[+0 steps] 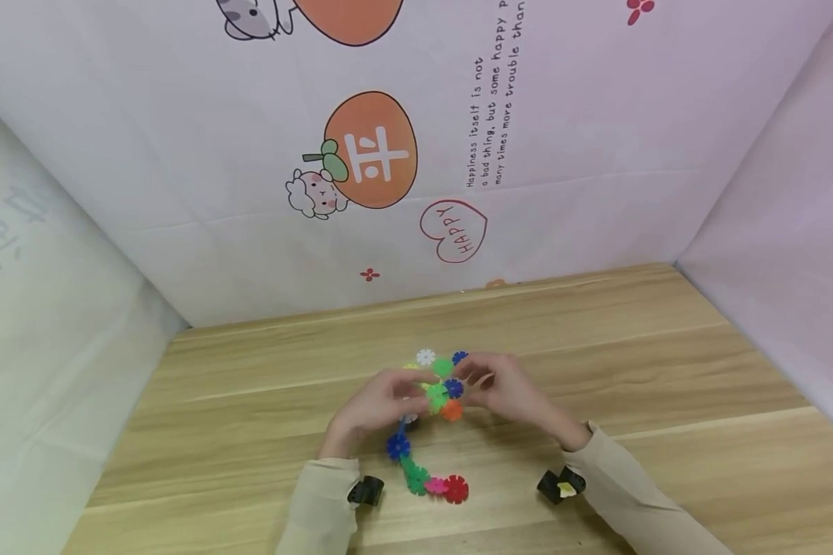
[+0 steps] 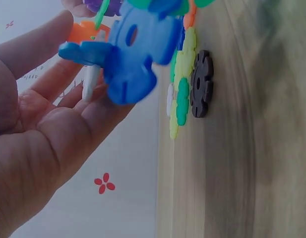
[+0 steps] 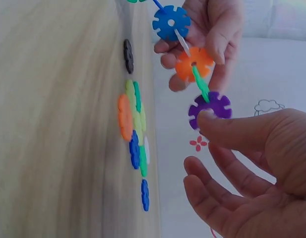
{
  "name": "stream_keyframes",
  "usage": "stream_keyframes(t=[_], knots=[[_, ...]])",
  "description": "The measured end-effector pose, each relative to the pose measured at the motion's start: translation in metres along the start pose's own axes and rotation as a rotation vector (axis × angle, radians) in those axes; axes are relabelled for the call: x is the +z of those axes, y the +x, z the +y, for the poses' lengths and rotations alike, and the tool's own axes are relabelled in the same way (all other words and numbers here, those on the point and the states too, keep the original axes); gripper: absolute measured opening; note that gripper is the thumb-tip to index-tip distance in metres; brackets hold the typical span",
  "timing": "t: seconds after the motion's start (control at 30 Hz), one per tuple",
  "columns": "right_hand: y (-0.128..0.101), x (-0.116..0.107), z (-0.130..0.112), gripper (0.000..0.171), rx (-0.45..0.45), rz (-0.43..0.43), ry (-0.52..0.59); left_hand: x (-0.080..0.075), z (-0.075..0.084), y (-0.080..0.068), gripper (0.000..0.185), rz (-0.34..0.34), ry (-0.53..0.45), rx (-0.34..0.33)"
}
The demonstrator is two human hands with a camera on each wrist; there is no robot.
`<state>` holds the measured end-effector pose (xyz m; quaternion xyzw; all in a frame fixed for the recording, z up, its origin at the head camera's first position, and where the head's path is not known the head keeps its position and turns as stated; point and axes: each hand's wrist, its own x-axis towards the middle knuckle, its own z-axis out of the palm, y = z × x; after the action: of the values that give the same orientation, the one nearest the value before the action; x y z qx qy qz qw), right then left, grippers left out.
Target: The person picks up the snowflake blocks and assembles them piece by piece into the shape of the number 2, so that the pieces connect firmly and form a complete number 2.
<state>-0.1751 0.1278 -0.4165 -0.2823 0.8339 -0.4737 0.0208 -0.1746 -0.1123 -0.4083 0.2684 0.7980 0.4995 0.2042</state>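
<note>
A chain of interlocking plastic snowflake discs curves from a red disc (image 1: 456,489) through a green disc (image 1: 417,479) and a blue disc (image 1: 399,446) up to both hands. My left hand (image 1: 383,402) holds the chain's upper part, its thumb at the edge of an orange disc (image 3: 191,65). A white disc (image 2: 92,79) links that orange one to the blue. Between thumb and fingers, my right hand (image 1: 505,387) pinches a purple disc (image 3: 218,110) at the chain's end. A green disc (image 3: 201,84), seen edge-on, joins purple to orange.
Loose discs lie on the wooden table (image 1: 250,401) behind the hands, among them a white disc (image 1: 426,357), an orange disc (image 1: 452,410) and a black disc (image 2: 202,83). A printed cloth wall (image 1: 562,193) rises at the table's back edge.
</note>
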Motion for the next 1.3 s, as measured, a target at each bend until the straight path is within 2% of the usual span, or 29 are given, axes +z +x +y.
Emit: stream_keyframes(t=[0.1, 0.3, 0.57, 0.9, 1.3], knots=[[0.001, -0.004, 0.003, 0.03, 0.017, 0.019, -0.01, -0.001, 0.0, -0.001, 0.04, 0.008, -0.005, -0.007], [0.008, -0.012, 0.013, 0.023, 0.089, 0.073, -0.021, -0.003, -0.001, -0.001, 0.039, 0.009, -0.033, -0.007], [0.028, -0.016, 0.029, 0.024, 0.241, 0.042, -0.025, -0.005, -0.002, -0.003, 0.037, -0.008, -0.018, -0.018], [0.045, -0.014, 0.042, 0.033, 0.343, 0.031, -0.088, -0.007, 0.002, -0.006, 0.04, -0.006, -0.087, -0.045], [0.051, -0.012, 0.049, 0.031, 0.334, -0.034, -0.197, -0.01, 0.003, -0.009, 0.041, -0.019, -0.147, -0.059]])
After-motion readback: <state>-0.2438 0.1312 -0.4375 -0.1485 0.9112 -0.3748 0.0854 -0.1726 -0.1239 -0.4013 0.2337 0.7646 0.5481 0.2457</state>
